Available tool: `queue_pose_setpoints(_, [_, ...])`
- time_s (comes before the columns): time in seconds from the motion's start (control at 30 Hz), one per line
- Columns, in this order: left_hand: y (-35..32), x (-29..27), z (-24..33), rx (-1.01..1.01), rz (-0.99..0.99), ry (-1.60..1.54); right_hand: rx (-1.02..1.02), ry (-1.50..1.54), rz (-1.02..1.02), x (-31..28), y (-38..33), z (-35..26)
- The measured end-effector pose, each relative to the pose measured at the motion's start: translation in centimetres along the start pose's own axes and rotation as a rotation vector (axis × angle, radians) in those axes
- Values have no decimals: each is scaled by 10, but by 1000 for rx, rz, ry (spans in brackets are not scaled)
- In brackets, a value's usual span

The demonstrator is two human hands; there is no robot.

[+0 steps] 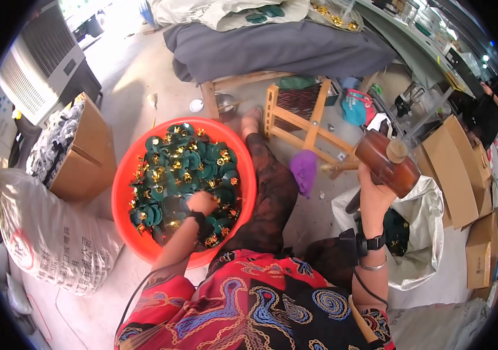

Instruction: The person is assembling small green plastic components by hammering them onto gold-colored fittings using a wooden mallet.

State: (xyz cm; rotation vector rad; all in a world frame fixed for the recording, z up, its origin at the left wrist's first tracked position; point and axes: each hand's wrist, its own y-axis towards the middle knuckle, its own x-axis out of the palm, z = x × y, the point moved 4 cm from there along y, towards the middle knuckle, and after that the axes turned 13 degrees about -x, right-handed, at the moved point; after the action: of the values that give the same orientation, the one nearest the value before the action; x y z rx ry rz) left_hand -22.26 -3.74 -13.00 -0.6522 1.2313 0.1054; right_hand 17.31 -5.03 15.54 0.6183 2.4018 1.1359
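My left hand [202, 203] reaches down into a round orange-red basin [122, 228]. Its fingers are curled among dark green discs with shiny gold fittings [186, 160], and what they grip is hidden. Raised on the right, my right hand [374, 193] is wrapped round the dark handle of a mallet [382, 162]. The mallet's thick head is amber-brown, with a pale round wooden end [396, 150] showing on it. Below that hand stands a white woven sack [427, 219], open at the top, with more dark green pieces inside.
A full white sack [56, 233] and a cardboard box [88, 157] stand left of the basin. Ahead are a wooden folding stool [298, 119], a metal bowl [225, 105] and a grey cloth-covered bench [272, 52]. Flattened cartons [456, 175] lean at right; another person [494, 108] is beyond.
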Motion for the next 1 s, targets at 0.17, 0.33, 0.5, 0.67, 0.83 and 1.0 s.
queue_pose_setpoints(0.17, [-43,-100,81,506,515,-661,74,72,56,9,5,11])
queue_pose_setpoints(0.33, [-82,-97,212,909,227,-1008,23,88,79,21,9,16])
queue_pose_setpoints(0.5, [-79,-73,235,821,199,-971,87,156,13,45,11,1])
queue_pose_setpoints(0.67, [-76,-74,243,797,192,-944,58,86,-181,61,16,11])
queue_pose_setpoints(0.83, [-103,-81,268,870,260,-809,105,55,-377,53,9,40])
queue_pose_setpoints(1.0, [-70,-73,223,822,476,-817,36,44,-391,96,10,-1])
